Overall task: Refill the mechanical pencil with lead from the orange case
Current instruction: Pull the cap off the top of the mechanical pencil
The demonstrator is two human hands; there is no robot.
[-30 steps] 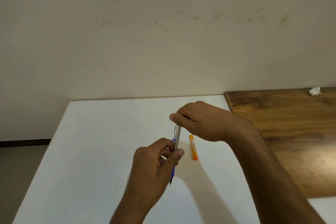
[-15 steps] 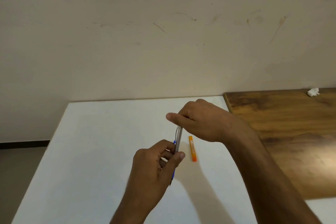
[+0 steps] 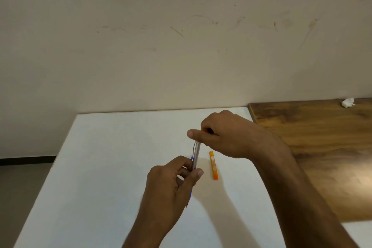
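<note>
White table runs from bottom edge up to the scuffed wall.

Left hand, rising from 6 o'clock, is closed around the lower barrel of the mechanical pencil; thumb tip presses the barrel's right side, fingers curl behind it. Pencil stands nearly upright, lifted off the table, grey upper barrel with a thin clip on its left, a blue part showing below the fist, tip pointing to 6 o'clock.

Right hand comes in from 4 o'clock and sits just above the pencil's top end, index finger stretched toward 9 o'clock, thumb pinched against it. Whether anything is held in that pinch cannot be told.

Orange lead case lies flat on the table just beside the pencil at its 3 o'clock, long axis running 12 to 6.

Wooden table adjoins on the right; crumpled white scrap at its far edge.
</note>
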